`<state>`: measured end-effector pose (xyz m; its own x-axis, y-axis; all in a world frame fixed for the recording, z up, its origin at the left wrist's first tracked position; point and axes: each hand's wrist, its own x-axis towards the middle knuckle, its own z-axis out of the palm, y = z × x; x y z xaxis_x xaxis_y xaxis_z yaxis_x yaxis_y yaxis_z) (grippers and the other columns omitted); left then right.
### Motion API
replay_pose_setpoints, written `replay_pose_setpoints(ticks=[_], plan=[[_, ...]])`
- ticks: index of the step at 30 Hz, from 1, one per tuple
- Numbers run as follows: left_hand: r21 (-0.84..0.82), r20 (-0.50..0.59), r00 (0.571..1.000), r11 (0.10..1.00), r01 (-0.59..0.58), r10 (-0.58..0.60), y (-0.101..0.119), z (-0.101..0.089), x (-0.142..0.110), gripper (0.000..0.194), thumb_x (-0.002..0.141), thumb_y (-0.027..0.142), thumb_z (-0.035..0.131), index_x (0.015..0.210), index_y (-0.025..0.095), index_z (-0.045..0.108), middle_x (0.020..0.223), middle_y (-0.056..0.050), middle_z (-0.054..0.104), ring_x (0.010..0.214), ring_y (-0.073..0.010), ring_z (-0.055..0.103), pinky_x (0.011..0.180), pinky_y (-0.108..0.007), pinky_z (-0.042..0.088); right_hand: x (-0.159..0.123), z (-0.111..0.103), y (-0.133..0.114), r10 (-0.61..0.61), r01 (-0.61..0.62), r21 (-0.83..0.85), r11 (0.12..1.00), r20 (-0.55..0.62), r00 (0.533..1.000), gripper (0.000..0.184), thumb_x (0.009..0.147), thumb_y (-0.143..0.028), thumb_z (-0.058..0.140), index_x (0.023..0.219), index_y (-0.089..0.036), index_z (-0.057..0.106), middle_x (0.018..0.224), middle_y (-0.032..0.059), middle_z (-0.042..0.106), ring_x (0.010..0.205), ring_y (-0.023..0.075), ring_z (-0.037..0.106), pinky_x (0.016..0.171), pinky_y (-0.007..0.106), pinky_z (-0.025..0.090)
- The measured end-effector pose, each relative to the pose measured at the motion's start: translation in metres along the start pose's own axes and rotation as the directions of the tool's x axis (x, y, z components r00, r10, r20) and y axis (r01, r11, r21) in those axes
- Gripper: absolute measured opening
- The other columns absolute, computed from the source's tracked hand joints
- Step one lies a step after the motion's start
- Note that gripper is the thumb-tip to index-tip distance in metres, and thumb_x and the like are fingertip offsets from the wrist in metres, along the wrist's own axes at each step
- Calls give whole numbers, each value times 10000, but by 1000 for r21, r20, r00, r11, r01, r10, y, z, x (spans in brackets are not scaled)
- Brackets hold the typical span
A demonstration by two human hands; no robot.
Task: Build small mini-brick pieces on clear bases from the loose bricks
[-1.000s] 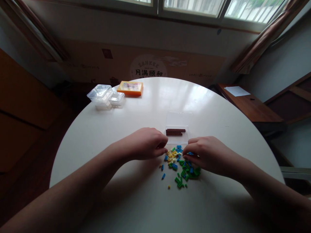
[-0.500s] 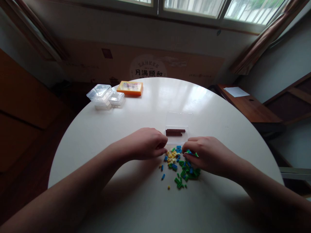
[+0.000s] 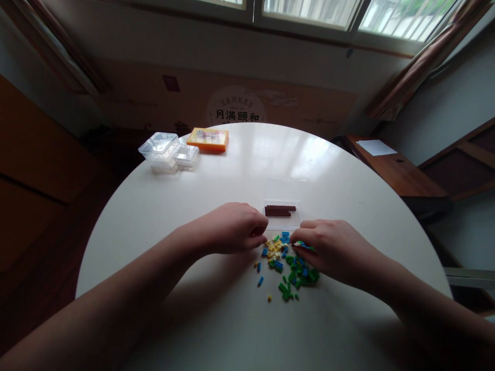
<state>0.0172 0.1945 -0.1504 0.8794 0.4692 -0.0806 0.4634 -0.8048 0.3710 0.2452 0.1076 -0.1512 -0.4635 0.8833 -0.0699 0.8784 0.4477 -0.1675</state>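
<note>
Loose building bricks lie in a pile between my hands, with yellow bricks (image 3: 274,249) at the left, blue ones (image 3: 278,265) among them and green ones (image 3: 309,276) toward the right. My right hand (image 3: 328,245) is over the upper right of the pile, thumb and forefinger pinched on what looks like a small dark brown brick (image 3: 293,245). At the pile's left edge, my left hand (image 3: 242,229) is closed; whatever its fingertips hold is hidden. Just beyond both hands, an open clear plastic box (image 3: 282,222) contains dark brown bricks (image 3: 277,211) lined up in rows.
Clear plastic boxes (image 3: 160,149) are stacked at the far left of the round white table (image 3: 154,216), beside an orange box (image 3: 209,140). A wooden desk (image 3: 410,172) with a sheet of paper (image 3: 376,147) stands at the right.
My right thumb and forefinger have come together, and a small dark brick now shows at their tips. My left hand has stayed in place.
</note>
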Motion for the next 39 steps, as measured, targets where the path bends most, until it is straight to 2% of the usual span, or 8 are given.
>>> replay_pose_setpoints(ticks=[5, 10, 21, 28, 32, 39], plan=[[0, -8, 1000, 1000, -3, 3, -2, 2, 0, 208, 827, 267, 614, 655, 186, 532, 651, 13, 566, 581, -121, 466, 546, -264, 298, 1, -1, 7, 26, -26, 85, 996, 3, 1000, 139, 884, -253, 598, 917, -269, 732, 819, -23, 683, 707, 114, 603, 609, 245, 328], [-3, 4, 1000, 1000, 0, 0, -1, 1, 0, 200, 825, 260, 616, 658, 185, 536, 657, 12, 573, 586, -121, 476, 548, -262, 300, 3, 1, 8, 41, -44, 97, 994, 25, 999, 156, 897, -286, 589, 912, -267, 743, 821, -16, 691, 715, 124, 605, 622, 248, 354], [-7, 0, 1000, 1000, 3, -3, -1, 1, 0, 205, 825, 265, 611, 653, 185, 533, 648, 10, 561, 577, -120, 463, 538, -261, 293, 3, 4, 5, 44, -46, 114, 992, 19, 999, 151, 870, -248, 593, 844, -261, 741, 796, -13, 691, 699, 124, 600, 616, 244, 350], [2, 1, 1000, 1000, 4, -4, -2, 2, -1, 204, 830, 267, 606, 659, 187, 528, 659, 12, 565, 587, -120, 466, 550, -262, 287, 0, -1, 10, 71, -68, 153, 986, -13, 997, 214, 819, -174, 598, 936, -280, 743, 868, -22, 712, 751, 128, 628, 661, 247, 380], [1, 8, 1000, 1000, 7, -7, -3, 2, -1, 197, 836, 279, 604, 674, 191, 534, 672, 10, 578, 598, -125, 480, 557, -260, 289, 1, -1, 9, 113, -114, 129, 985, 12, 993, 135, 865, -269, 607, 877, -270, 741, 833, -21, 706, 721, 131, 612, 635, 257, 372], [2, 29, 999, 1000, 19, -19, -1, -1, 0, 202, 835, 282, 599, 668, 189, 533, 674, 6, 584, 596, -125, 479, 547, -256, 283, 3, 0, 4, 143, -153, 118, 981, 90, 986, 169, 886, -335, 597, 830, -265, 740, 774, -22, 696, 693, 130, 603, 610, 255, 365]])
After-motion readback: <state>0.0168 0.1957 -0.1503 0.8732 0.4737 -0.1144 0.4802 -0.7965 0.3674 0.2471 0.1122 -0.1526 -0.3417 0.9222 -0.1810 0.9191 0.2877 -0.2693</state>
